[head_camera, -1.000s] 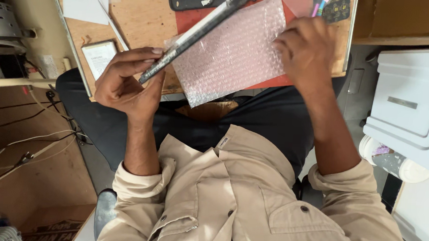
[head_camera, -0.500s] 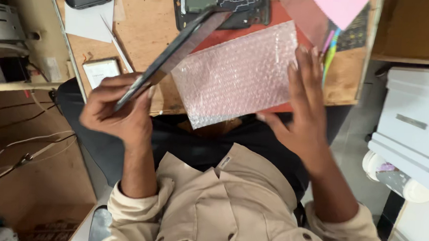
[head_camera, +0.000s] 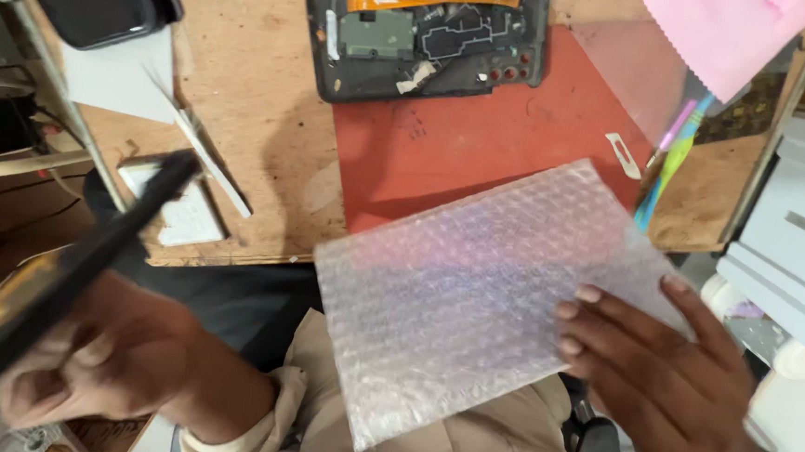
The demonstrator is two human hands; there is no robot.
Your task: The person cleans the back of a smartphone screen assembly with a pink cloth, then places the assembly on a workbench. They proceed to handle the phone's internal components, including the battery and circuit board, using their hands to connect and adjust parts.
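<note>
My left hand (head_camera: 110,362) grips a thin dark flat panel (head_camera: 55,275), blurred and seen edge-on, at the lower left. In my right hand (head_camera: 659,372) is a clear bubble-wrap pouch (head_camera: 473,295), held by its right edge over the front edge of the wooden bench and my lap. A red work mat (head_camera: 463,146) lies on the bench behind the pouch. An opened dark phone body (head_camera: 428,37) with an orange flex cable rests at the mat's far edge.
A wooden benchtop (head_camera: 261,106) carries white paper, tweezers (head_camera: 207,154), a small white card (head_camera: 175,217), a black device (head_camera: 95,2) at far left, a pink cloth (head_camera: 726,32) and coloured tools (head_camera: 672,154) at right. White drawer unit (head_camera: 792,250) stands at right.
The view has moved closer to the bench. My left hand has swung the dark panel down and to the left, away from the pouch. My right hand has lowered the pouch toward my lap.
</note>
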